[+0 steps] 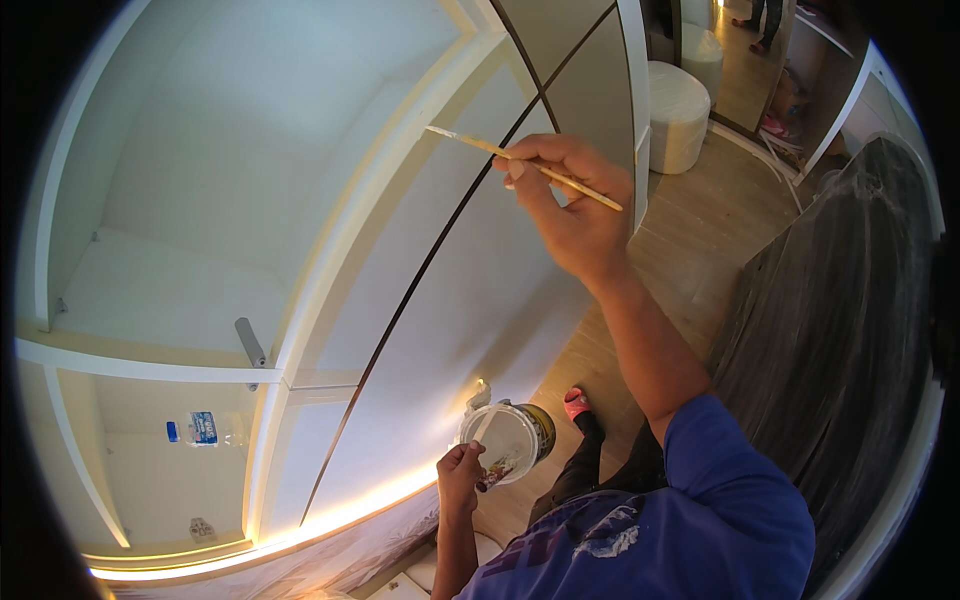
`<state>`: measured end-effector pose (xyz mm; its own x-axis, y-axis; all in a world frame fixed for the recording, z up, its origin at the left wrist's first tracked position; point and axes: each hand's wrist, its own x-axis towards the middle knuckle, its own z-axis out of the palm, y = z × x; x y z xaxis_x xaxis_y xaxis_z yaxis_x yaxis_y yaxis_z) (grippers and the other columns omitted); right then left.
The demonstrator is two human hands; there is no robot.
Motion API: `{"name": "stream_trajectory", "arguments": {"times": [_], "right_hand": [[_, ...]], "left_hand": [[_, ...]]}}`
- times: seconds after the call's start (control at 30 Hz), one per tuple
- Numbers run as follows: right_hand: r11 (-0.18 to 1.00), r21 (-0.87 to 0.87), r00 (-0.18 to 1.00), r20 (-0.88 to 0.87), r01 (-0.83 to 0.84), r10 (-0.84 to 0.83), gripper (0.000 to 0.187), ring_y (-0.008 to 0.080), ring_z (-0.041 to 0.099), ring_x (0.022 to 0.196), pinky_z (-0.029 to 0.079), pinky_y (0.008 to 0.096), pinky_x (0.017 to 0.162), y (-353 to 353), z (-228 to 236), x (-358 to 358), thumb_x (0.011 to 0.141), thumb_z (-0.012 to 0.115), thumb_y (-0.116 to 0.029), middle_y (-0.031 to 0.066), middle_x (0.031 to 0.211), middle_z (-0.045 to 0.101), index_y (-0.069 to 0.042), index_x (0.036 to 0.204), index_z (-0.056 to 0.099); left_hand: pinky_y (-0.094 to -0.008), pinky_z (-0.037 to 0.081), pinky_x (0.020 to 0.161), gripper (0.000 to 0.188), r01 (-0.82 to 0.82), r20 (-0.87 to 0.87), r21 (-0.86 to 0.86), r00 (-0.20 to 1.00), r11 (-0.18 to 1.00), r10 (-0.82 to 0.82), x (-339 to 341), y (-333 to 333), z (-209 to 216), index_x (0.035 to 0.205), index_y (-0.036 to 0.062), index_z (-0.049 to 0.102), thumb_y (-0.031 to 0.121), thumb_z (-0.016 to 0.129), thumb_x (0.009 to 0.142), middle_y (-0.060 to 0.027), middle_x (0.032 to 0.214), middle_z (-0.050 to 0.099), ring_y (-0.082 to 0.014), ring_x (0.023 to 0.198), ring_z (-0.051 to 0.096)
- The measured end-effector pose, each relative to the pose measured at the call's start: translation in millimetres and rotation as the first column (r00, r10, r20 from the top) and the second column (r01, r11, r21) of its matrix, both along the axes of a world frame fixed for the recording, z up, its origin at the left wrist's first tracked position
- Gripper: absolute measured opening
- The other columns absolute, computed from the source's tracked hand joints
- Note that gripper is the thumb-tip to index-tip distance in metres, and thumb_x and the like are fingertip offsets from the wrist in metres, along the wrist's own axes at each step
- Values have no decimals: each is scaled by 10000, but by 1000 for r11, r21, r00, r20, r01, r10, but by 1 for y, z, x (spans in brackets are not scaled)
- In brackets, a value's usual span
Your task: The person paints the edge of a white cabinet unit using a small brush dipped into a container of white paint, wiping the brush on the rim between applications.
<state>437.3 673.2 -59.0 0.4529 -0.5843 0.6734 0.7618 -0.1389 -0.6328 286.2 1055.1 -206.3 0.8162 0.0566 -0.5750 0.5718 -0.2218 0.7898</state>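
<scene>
My right hand point(575, 205) is closed around a thin wooden paintbrush point(585, 188), held between the thumb and fingers. The white-coated brush tip rests at or just over the edge of the white cabinet frame point(345, 235); contact is hard to tell. Lower down, my left hand point(461, 475) is closed at the near-left rim of a paint bucket point(540, 430). Its pale, round opening faces up, and a light stick-like strip leans inside. My fingers partly hide the rim, along with a small dark item beside them.
Open white shelves hold a water bottle point(203, 429) with a blue cap and a grey cylinder point(250, 342). A glowing light strip point(370, 510) runs along the cabinet's base. Dark plastic-covered furniture point(820, 320) stands at right, and a round white stool point(679, 118) stands farther off.
</scene>
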Motion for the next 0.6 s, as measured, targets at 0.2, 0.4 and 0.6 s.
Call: {"name": "stream_trajectory", "arguments": {"times": [0.2,0.4,0.6], "right_hand": [[998,-69,999,32,3,-1,136,117,753,822,616,253,748,5,3,-5,928,681,77,88,922,789,36,1041,744],[1000,-29,1000,12,1,-1,137,121,757,833,617,259,753,3,3,-2,931,674,82,95,923,788,37,1040,742],[997,-62,999,12,40,-40,131,116,757,829,611,252,737,1,1,-1,929,679,80,83,928,790,34,1034,743]], "left_hand": [[-255,420,548,297,0,0,-15,1000,1000,0,1,0,-1,971,-32,735,257,732,1038,49,626,506,-55,535,434],[-253,433,555,306,5,-8,-7,1000,1000,-5,1,-1,-1,972,-28,737,272,742,1031,47,631,510,-59,542,446],[-257,433,552,294,-7,-8,3,1000,1000,7,0,-1,-3,967,-27,737,260,740,1031,44,634,525,-57,539,450]]}}
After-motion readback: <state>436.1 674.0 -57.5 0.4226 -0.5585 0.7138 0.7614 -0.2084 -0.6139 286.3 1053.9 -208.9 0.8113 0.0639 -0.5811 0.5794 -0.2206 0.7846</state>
